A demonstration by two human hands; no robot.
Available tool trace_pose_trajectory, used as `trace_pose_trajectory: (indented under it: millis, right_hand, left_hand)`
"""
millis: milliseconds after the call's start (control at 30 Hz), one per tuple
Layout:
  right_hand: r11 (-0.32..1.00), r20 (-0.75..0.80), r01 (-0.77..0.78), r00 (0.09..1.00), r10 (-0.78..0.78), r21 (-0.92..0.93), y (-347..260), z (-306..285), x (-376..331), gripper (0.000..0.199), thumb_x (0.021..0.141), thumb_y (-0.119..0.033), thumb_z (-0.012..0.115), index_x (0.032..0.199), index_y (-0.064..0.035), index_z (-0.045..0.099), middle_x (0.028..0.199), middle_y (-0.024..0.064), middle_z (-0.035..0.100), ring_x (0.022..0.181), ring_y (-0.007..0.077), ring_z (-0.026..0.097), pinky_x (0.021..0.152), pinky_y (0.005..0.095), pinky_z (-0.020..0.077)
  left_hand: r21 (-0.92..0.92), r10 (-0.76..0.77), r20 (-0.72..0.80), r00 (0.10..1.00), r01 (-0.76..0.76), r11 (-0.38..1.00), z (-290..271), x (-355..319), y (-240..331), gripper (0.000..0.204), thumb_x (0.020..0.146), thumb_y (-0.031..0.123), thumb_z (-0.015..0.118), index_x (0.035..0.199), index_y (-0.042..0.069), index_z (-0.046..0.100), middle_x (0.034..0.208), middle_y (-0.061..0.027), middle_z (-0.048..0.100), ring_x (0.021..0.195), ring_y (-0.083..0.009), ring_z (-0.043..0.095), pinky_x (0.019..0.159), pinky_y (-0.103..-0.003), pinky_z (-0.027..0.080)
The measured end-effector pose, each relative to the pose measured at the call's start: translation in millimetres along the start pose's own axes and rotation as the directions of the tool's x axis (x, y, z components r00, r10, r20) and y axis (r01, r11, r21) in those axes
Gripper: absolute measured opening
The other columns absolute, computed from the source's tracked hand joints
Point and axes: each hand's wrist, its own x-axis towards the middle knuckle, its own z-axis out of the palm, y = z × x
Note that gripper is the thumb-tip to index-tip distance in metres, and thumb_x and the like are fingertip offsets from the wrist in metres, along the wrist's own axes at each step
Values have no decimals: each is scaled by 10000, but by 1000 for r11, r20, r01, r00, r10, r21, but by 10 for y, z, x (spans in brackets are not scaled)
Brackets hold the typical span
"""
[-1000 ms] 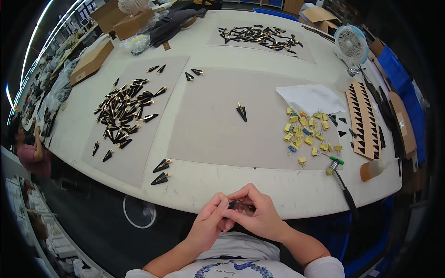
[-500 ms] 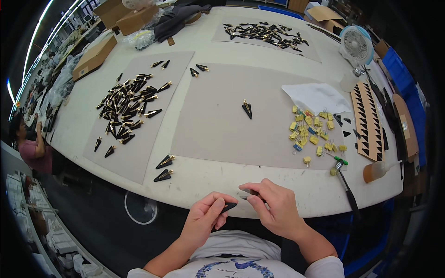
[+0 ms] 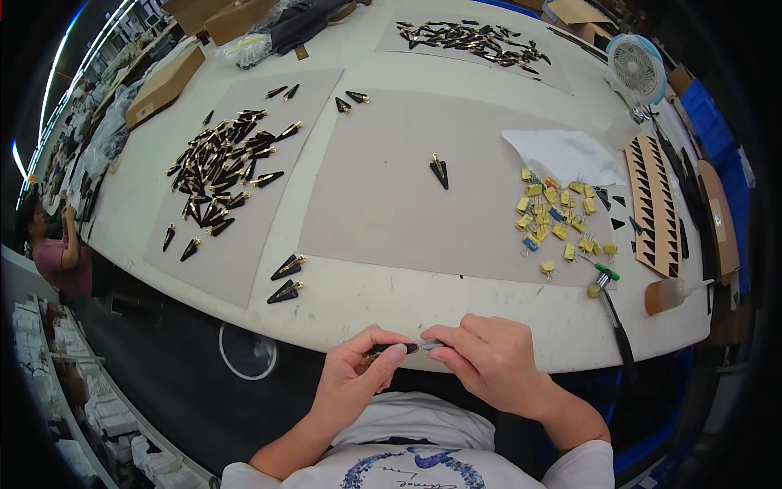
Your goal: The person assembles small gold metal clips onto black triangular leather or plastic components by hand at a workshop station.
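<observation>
In front of my body, at the table's near edge, my left hand (image 3: pixel 366 365) pinches a black triangular hair clip (image 3: pixel 407 349) between thumb and fingers. Some gold metal shows beside its black cover. My right hand (image 3: pixel 493 350) is closed round a small grey metal tool (image 3: pixel 432 345) with narrow tips; the rest of it is hidden in the fingers. The tool's tips are at the end of the clip, but whether they touch I cannot tell. Two similar hair clips (image 3: pixel 285 291) lie to the left of my hands, and a single hair clip (image 3: pixel 440 173) rests on the grey sheet (image 3: pixel 366 204).
Heaps of hair clips lie on sheets at left (image 3: pixel 220 163) and far back (image 3: pixel 472 42). Toward the right are yellow and blue binder clips (image 3: pixel 560 232), a white cloth (image 3: pixel 562 155), a hammer (image 3: pixel 617 326), a bottle of amber liquid (image 3: pixel 664 297) and a fan (image 3: pixel 635 69).
My hands have come closer together. The clip in my left hand has turned more level, and the tool's tips have moved up to its end. The view has shifted slightly.
</observation>
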Motion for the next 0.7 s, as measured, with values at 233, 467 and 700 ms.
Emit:
trace_pose_trajectory:
  millis: [233, 467, 700]
  right_hand:
    - [999, 2, 31, 1000, -31, -42, -9, -12, 6, 185, 826, -255, 737, 946, -123, 688, 640, 7, 499, 513, 161, 530, 468, 297, 399]
    - [996, 13, 61, 998, -60, -72, 0, -2, 19, 184, 815, -255, 742, 925, -122, 678, 645, 9, 470, 516, 161, 524, 468, 301, 397]
    - [995, 49, 66, 997, -62, -80, 30, 7, 10, 175, 826, -272, 729, 913, -128, 679, 639, 10, 469, 517, 164, 534, 470, 305, 403]
  left_hand:
    - [48, 9, -19, 1000, -8, 999, 13, 4, -2, 119, 968, 90, 596, 1017, -6, 645, 719, 28, 547, 574, -18, 427, 498, -173, 325]
    - [83, 52, -34, 998, -49, 995, 19, -2, -19, 114, 965, 98, 604, 1008, 5, 655, 699, 44, 523, 573, -8, 428, 500, -168, 322]
    - [118, 40, -9, 999, -38, 992, -12, -7, -40, 145, 960, 121, 633, 1043, 8, 668, 835, 41, 537, 651, -7, 446, 539, -167, 345]
